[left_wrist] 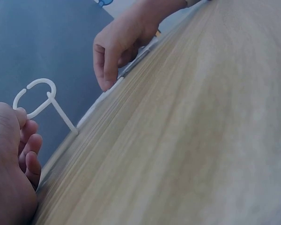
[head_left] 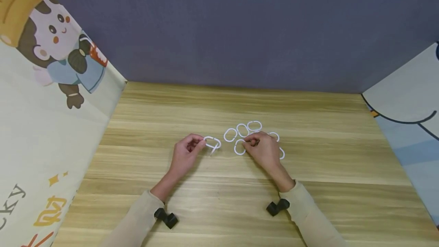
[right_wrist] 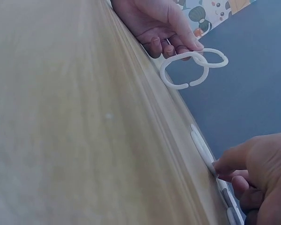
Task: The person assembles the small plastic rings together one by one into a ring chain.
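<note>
In the head view my left hand (head_left: 184, 154) is raised off the table, pinching a white plastic oval ring with a gap, like a shower curtain ring (head_left: 212, 138), between thumb and forefinger. A second ring (left_wrist: 63, 115) is linked through it and hangs down, seen nearly edge-on in the left wrist view. My right hand (head_left: 264, 149) is low over the tabletop, and its thumb and forefinger pinch the edge of another white ring (head_left: 235, 148) that lies there. Part of that ring is hidden by the fingers.
More white rings lie around the right hand: one on the left (head_left: 224, 136), others beyond it (head_left: 254, 121), and some partly covered on its right (head_left: 283, 153). The wooden table (head_left: 219, 205) meets a dark blue back panel (head_left: 240, 29). Printed panels (head_left: 68, 132) flank it.
</note>
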Demonstrator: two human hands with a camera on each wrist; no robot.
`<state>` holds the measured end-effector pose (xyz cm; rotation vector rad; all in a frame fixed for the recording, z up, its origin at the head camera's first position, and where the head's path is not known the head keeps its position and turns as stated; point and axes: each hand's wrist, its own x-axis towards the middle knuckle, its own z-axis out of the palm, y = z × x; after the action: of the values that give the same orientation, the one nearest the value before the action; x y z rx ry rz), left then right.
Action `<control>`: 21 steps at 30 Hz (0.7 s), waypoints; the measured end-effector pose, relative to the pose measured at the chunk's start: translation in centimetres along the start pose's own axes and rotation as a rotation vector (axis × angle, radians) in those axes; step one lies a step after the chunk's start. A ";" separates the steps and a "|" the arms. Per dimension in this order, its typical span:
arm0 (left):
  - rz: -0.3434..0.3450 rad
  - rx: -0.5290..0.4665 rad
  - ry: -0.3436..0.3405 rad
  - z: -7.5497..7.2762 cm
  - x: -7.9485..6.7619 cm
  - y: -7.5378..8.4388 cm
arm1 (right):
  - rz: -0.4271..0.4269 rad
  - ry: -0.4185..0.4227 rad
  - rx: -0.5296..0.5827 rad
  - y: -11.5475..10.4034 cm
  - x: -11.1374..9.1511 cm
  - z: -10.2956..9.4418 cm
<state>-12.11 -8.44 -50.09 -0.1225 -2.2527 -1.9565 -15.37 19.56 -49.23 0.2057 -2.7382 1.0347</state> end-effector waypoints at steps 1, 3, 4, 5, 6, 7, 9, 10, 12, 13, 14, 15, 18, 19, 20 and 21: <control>-0.002 -0.001 -0.001 0.0 0.0 0.0 | 0.000 0.000 0.001 0.0 0.0 0.0; -0.006 -0.001 -0.004 -0.1 0.0 -0.1 | 0.002 -0.001 0.003 0.0 -0.1 0.0; -0.006 -0.001 -0.004 -0.1 0.0 -0.1 | 0.006 -0.001 0.004 -0.1 -0.2 0.1; -0.006 -0.001 -0.005 -0.1 -0.1 -0.2 | 0.009 0.000 0.006 -0.1 -0.2 0.1; -0.007 -0.001 -0.006 -0.2 -0.1 -0.2 | 0.013 0.000 0.008 -0.1 -0.2 0.1; -0.008 0.001 -0.008 -0.2 -0.1 -0.2 | 0.018 0.000 0.008 0.0 -0.3 0.1; -0.008 0.004 -0.012 -0.2 -0.1 -0.3 | 0.029 -0.003 0.008 -0.1 -0.4 0.2; -0.007 0.005 -0.013 -0.3 -0.2 -0.3 | 0.034 -0.004 0.008 -0.2 -0.4 0.2; -0.008 0.009 -0.016 -0.4 -0.2 -0.3 | 0.041 -0.012 0.002 -0.3 -0.5 0.1; -0.008 0.010 -0.017 -0.4 -0.2 -0.3 | 0.043 -0.017 -0.004 -0.3 -0.5 0.1; -0.009 0.011 -0.018 -0.4 -0.2 -0.3 | 0.042 -0.024 -0.008 -0.4 -0.5 0.0; -0.009 0.011 -0.019 -0.4 -0.2 -0.3 | 0.039 -0.032 -0.014 -0.5 -0.5 0.0; -0.011 0.011 -0.022 -0.5 -0.3 -0.3 | 0.028 -0.055 -0.037 -0.5 -0.7 0.0; -0.010 0.012 -0.022 -0.5 -0.3 -0.3 | 0.023 -0.062 -0.044 -0.6 -0.7 0.0; -0.011 0.012 -0.024 -0.5 -0.3 -0.3 | 0.020 -0.067 -0.049 -0.7 -0.8 0.0; -0.010 0.011 -0.025 -0.6 -0.3 -0.3 | 0.018 -0.070 -0.055 -0.7 -0.8 0.0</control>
<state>-11.80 -9.02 -50.33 -0.1362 -2.2831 -1.9583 -14.43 19.05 -48.98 0.2127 -2.8325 0.9730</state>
